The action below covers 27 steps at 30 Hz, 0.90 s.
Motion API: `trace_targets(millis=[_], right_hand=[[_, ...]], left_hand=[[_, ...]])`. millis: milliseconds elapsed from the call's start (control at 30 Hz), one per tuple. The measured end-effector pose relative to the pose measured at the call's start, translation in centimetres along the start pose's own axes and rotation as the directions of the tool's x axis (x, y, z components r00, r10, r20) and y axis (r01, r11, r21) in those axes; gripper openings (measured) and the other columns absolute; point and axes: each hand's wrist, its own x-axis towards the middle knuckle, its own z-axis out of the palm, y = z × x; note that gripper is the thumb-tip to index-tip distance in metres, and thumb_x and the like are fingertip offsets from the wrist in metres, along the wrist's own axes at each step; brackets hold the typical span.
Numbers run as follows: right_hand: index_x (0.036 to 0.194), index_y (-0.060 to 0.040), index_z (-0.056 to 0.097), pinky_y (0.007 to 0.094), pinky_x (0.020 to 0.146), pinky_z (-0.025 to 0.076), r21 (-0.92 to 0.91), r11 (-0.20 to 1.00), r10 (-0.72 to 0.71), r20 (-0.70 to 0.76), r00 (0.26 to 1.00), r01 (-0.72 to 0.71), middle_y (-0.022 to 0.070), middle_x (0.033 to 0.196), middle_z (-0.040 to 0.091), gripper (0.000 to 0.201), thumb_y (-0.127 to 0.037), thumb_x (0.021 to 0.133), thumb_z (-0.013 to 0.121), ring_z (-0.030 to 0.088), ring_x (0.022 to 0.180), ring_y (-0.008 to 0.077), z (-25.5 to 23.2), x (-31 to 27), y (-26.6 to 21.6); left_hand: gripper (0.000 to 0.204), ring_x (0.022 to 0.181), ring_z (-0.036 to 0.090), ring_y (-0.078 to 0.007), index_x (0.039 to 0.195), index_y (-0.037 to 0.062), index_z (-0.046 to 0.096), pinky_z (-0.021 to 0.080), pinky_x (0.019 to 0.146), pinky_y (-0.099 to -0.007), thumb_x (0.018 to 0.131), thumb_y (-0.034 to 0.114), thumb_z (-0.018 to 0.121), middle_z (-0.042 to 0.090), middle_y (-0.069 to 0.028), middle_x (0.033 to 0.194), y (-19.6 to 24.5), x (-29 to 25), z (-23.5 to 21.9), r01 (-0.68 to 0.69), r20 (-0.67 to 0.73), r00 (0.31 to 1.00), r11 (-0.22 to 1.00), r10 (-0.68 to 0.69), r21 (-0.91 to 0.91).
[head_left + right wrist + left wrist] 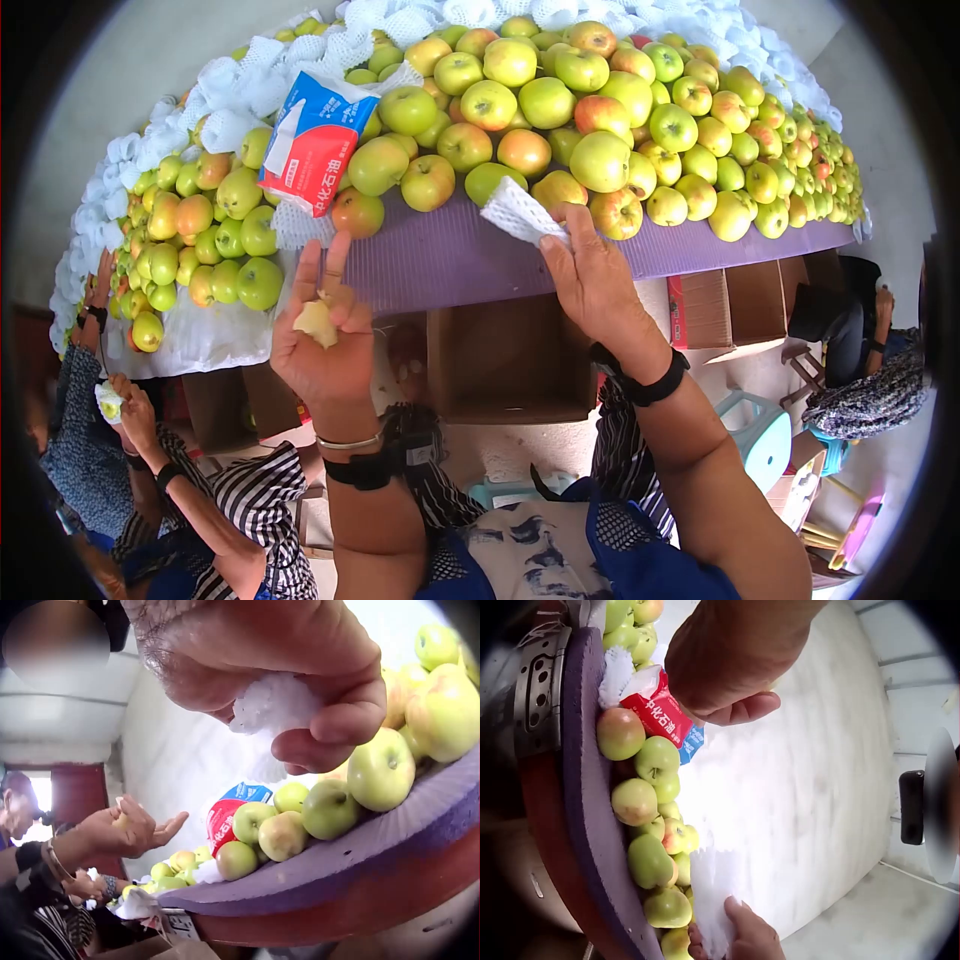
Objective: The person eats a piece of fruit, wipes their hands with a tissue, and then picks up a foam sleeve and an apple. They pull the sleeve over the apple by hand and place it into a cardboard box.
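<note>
Looks smooth and glossy on the apples, like shiny plastic on the packet at upper left, matt and ribbed on the purple covering, like foam mesh on the netting, like matt cardboard on the central box.

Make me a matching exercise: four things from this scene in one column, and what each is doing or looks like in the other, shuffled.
Things
1. Right hand
2. Left hand
3. Packet
4. Table edge

Places, colours or states
A. Purple, below the apples
B. Two fingers raised, a small pale piece held against the palm
C. Pinching a white foam net
D. Red, white and blue, lying among the fruit

Right pairs: 1-C, 2-B, 3-D, 4-A
</note>
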Motion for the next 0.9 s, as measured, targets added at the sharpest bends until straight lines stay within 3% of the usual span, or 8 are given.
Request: trace_targets(millis=[67,167,267,467,567,667,767,900], right_hand=[[0.103,-0.0029,0.044,0.0472,0.061,0.045,-0.178,0.983,-0.053,-0.076,0.996,0.039,0.0226,0.075,0.059,0.030,-0.024,0.083,0.053,0.058,0.069,0.0414,0.8,0.0,-0.5],[0.106,-0.0043,0.046,0.0458,0.062,0.044,-0.505,0.860,0.264,0.313,0.912,-0.076,0.0226,0.078,0.059,0.029,-0.022,0.083,0.052,0.057,0.073,0.0395,2.5,-0.4,-0.5],[0.100,-0.0044,0.049,0.0456,0.056,0.046,-0.021,0.976,-0.196,0.349,0.917,0.217,0.0199,0.068,0.059,0.028,-0.025,0.082,0.053,0.058,0.066,0.0391,2.1,-0.7,-1.8],[0.103,-0.0033,0.049,0.0480,0.062,0.045,-0.283,0.958,-0.014,0.134,0.991,0.052,0.0220,0.074,0.059,0.033,-0.032,0.086,0.048,0.057,0.071,0.0413,3.0,0.3,-2.9],[0.107,-0.0041,0.047,0.0468,0.062,0.045,-0.139,0.977,-0.077,0.483,0.872,0.163,0.0205,0.072,0.059,0.032,-0.029,0.087,0.048,0.058,0.069,0.0404,4.3,-0.1,-2.3],[0.110,-0.0053,0.046,0.0474,0.062,0.044,0.077,0.987,-0.155,0.262,0.953,0.139,0.0189,0.073,0.059,0.032,-0.023,0.084,0.052,0.057,0.067,0.0400,5.3,-0.3,-4.5],[0.115,-0.0081,0.045,0.0446,0.066,0.043,-0.104,0.966,-0.233,0.039,0.972,0.236,0.0159,0.084,0.059,0.039,-0.017,0.080,0.057,0.057,0.076,0.0355,6.7,1.0,-3.8],[0.122,-0.0116,0.042,0.0432,0.077,0.039,-0.384,0.901,-0.179,0.094,0.979,0.202,0.0167,0.107,0.050,0.051,-0.017,0.075,0.061,0.048,0.099,0.0332,8.0,2.0,-4.2]], left_hand=[[0.055,0.065,0.044,-0.0135,0.127,-0.0062,0.033,0.039,0.057,-0.0239,0.078,0.015,0.046,0.027,-0.0284,0.135,0.6,0.0,-0.2,-0.022,-0.023,1.000,1.000,0.022,0.002],[0.053,0.066,0.045,-0.0141,0.126,-0.0059,0.033,0.038,0.057,-0.0245,0.079,0.016,0.046,0.032,-0.0284,0.132,1.2,-0.2,-0.5,-0.072,-0.082,0.993,0.994,0.079,0.082],[0.051,0.066,0.045,-0.0146,0.125,-0.0059,0.035,0.038,0.057,-0.0250,0.080,0.016,0.047,0.036,-0.0287,0.128,1.6,-0.7,-0.8,-0.129,-0.142,0.978,0.976,0.154,0.175],[0.048,0.065,0.047,-0.0158,0.121,-0.0061,0.038,0.038,0.057,-0.0253,0.080,0.016,0.047,0.039,-0.0289,0.125,2.7,-0.9,-1.2,-0.141,-0.188,0.967,0.974,0.175,0.178],[0.046,0.067,0.050,-0.0169,0.120,-0.0062,0.040,0.041,0.058,-0.0261,0.081,0.015,0.047,0.041,-0.0280,0.123,3.3,-0.9,-1.6,-0.136,-0.182,0.970,0.981,0.160,0.136],[0.039,0.067,0.053,-0.0178,0.115,-0.0058,0.044,0.045,0.059,-0.0272,0.082,0.015,0.047,0.046,-0.0262,0.117,3.4,-1.1,-1.8,-0.109,-0.268,0.953,0.987,0.137,0.117],[0.031,0.064,0.055,-0.0180,0.107,-0.0047,0.048,0.047,0.058,-0.0277,0.083,0.014,0.047,0.052,-0.0236,0.110,2.9,-1.2,-1.8,-0.081,-0.393,0.909,0.985,0.136,0.154],[0.025,0.062,0.056,-0.0176,0.101,-0.0029,0.050,0.047,0.055,-0.0273,0.083,0.014,0.048,0.055,-0.0216,0.103,2.8,-1.3,-1.5,-0.042,-0.518,0.845,0.984,0.129,0.176]])
